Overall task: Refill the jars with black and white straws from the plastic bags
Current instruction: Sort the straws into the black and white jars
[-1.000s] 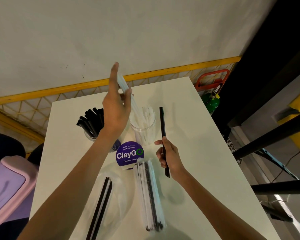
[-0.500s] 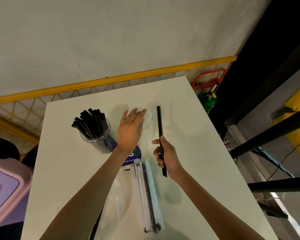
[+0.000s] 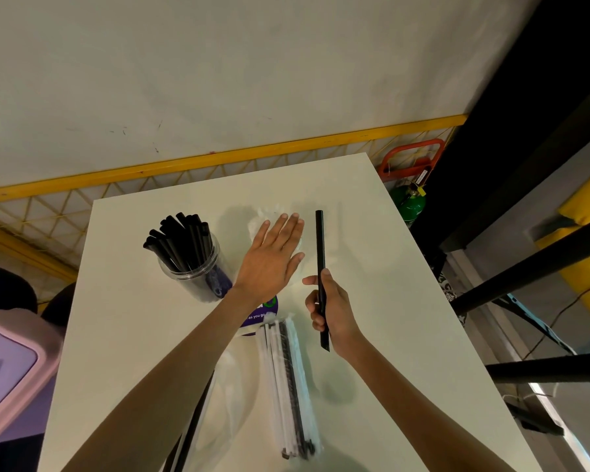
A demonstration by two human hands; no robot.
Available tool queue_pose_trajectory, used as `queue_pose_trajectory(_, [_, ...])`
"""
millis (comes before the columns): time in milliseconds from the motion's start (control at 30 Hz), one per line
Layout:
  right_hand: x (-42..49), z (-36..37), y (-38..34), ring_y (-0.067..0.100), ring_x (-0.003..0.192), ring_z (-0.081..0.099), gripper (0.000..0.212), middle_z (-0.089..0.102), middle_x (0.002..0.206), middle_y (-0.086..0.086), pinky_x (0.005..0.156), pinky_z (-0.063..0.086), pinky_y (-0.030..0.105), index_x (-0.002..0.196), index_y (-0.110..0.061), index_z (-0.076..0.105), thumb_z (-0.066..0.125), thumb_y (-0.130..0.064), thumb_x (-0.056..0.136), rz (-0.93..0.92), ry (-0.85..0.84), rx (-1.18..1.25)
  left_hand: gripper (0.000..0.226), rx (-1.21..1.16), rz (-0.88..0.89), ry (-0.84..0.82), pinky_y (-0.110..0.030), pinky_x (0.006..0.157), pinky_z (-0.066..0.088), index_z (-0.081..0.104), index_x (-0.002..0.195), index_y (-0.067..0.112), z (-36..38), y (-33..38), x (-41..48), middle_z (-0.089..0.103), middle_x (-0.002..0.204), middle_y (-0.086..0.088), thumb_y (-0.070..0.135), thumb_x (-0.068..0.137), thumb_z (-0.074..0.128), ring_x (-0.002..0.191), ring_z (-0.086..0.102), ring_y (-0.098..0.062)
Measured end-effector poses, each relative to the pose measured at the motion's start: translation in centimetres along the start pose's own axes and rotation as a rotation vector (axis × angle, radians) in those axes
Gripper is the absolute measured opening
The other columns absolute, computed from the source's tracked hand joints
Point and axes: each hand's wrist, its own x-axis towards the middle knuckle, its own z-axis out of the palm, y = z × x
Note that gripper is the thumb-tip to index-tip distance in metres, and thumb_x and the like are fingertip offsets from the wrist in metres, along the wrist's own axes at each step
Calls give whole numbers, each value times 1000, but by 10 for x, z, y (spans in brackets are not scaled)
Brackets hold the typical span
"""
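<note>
- Presently the left hand [image 3: 273, 257] lies flat, fingers straight, over a mostly hidden clear jar [image 3: 258, 221].
- Right hand [image 3: 332, 310] curls round a black straw [image 3: 320, 247], just beside the left.
- Black-straw jar [image 3: 189, 264] stands left of both hands; a plastic bag [image 3: 288, 386] lies nearer on the table [image 3: 372, 250].

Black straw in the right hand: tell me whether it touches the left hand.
Apart. The head view shows a plain gap between the left hand, spread flat, and the black straw, which only the right hand grips.

Bare left hand [image 3: 269, 264] and right hand [image 3: 332, 313], slim bare forearms.
</note>
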Motion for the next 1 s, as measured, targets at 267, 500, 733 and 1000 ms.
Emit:
queue_pose_trajectory(267, [-1,0,-1,5,30,33,39,49,42,-5,33,28,14,87,-16,59,29,-38,100,-19,-9,17,82,-125,-288,-5,-33,115,-1,13,147,5,-7,-9,3,10,156,-13,59,88,-5,144,8,-26])
queue_pose_trajectory(500, [-1,5,-1,4,32,35,41,50,44,-4,34,29,14,88,-17,58,27,-40,100,-12,-54,3,75,-222,-312,-83,-28,115,-2,4,148,8,-12,-16,5,0,157,-8,59,93,9,145,1,-20])
queue_pose_trajectory(733, [-2,9,-3,4,30,35,45,50,43,-4,33,29,14,89,-15,58,24,-42,100,-8,-122,61,62,-416,-305,105,-26,114,3,16,148,13,-32,-9,7,20,155,-7,45,94,17,144,15,-20])
queue_pose_trajectory(1000, [-10,43,-1,3,31,34,40,49,44,-5,34,26,15,98,-10,57,28,-38,101,-46,-273,-59,60,-1177,-540,198,-30,73,57,29,142,15,-70,-8,-15,65,105,-12,14,90,59,84,66,-28])
